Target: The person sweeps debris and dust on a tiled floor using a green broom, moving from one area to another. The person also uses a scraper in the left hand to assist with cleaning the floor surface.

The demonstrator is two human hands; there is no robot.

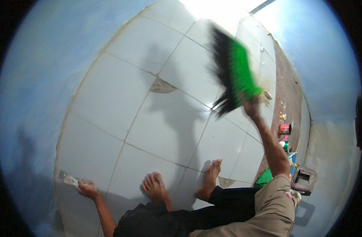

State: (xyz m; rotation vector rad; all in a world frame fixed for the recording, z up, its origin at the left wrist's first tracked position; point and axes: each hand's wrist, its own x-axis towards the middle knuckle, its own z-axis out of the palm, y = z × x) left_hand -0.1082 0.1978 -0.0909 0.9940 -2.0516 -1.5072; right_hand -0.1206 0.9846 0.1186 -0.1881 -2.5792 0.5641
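Note:
My right hand [252, 103] grips the end of a green broom head [242, 66] with dark bristles, blurred and held above the white tiled floor [157, 121]. The bristles point to the left of the picture. Low on the left, my left hand [87, 189] is closed around a pale, stained handle of a flat scraper [70, 179], whose grey blade lies near the foot of the blue wall. My bare feet rest on the tiles between the two hands.
Along the right wall [326, 103] lie a red can [284, 129], a green can [285, 146], a green cloth-like item [263, 178] and a hollow block [304, 179]. A small pale fragment [268, 94] and crumbs lie beside the broom. One tile has a broken corner [162, 86].

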